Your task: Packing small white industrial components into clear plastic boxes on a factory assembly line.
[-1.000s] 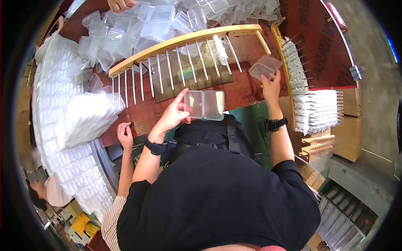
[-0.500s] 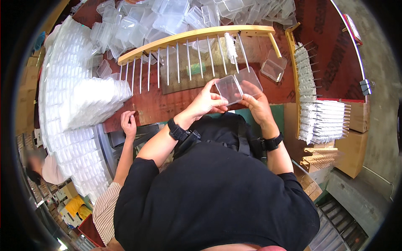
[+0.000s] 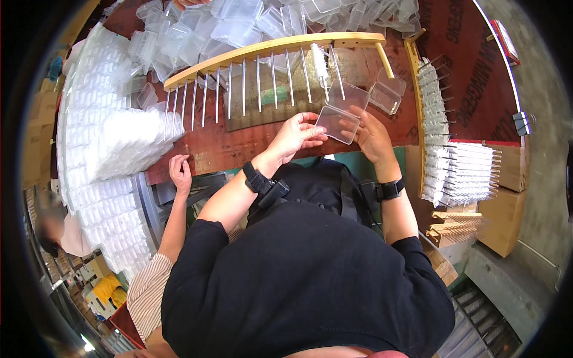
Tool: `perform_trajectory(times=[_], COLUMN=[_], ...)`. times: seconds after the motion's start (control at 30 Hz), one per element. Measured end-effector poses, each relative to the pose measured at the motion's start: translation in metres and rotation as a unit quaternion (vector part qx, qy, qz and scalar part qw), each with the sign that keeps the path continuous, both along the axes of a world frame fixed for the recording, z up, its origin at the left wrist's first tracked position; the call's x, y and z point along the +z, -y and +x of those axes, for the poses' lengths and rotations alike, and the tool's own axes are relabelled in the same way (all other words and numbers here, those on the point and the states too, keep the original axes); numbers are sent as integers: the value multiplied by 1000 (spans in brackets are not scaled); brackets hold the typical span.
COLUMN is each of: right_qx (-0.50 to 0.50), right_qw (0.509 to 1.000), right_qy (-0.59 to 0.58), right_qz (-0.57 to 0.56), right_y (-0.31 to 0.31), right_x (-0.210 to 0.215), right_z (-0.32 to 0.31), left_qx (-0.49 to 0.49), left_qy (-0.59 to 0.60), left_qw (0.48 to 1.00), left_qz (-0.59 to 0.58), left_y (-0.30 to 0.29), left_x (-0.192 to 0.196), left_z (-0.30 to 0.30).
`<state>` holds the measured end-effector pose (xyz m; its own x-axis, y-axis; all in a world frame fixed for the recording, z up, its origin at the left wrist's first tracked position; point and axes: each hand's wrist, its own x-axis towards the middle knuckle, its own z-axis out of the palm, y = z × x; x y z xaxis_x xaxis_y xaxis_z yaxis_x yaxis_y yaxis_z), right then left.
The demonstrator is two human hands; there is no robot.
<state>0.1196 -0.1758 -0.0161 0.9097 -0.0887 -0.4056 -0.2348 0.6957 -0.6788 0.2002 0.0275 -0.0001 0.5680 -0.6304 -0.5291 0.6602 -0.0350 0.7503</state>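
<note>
A clear plastic box [image 3: 338,124] with its hinged lid swung up is held between my two hands above the table's near edge. My left hand [image 3: 296,137] pinches its left side between thumb and fingers. On its right side, my right hand [image 3: 373,138] grips the rim, with some fingers seen through the clear plastic. Just beyond the box stands a wooden rack [image 3: 274,46] with a row of metal rods pointing toward me. One rod near its right end carries a white bundle [image 3: 319,62]; the other rods look bare.
Many clear boxes [image 3: 233,30] are heaped at the back. Another open box [image 3: 385,97] lies right of the rack. White stacked packs [image 3: 131,146] fill the left. Loaded racks [image 3: 436,119] stand at right. A co-worker's hand [image 3: 180,173] rests at the table's left edge.
The box has shifted slightly and turned in my hands, its lid now pointing further away from me. My right hand has moved a little to the right.
</note>
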Motion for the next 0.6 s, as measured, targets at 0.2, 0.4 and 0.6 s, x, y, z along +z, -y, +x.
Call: perform_trajectory(times=[0.2,0.4,0.6], right_qx=[36,-7,-47], right_qw=[999,997,993], right_qy=[-10,-39,-61], right_qz=[2,-60,-95], right_y=[13,32,35], right_x=[-5,-6,-8], right_z=[-4,-1,2], left_qx=[36,162,239], left_qy=[-26,296,341], left_qw=[999,938,908], left_qz=[-19,83,-50], left_y=[9,10,42], left_x=[-7,-19,-4], left_z=[-5,16,24])
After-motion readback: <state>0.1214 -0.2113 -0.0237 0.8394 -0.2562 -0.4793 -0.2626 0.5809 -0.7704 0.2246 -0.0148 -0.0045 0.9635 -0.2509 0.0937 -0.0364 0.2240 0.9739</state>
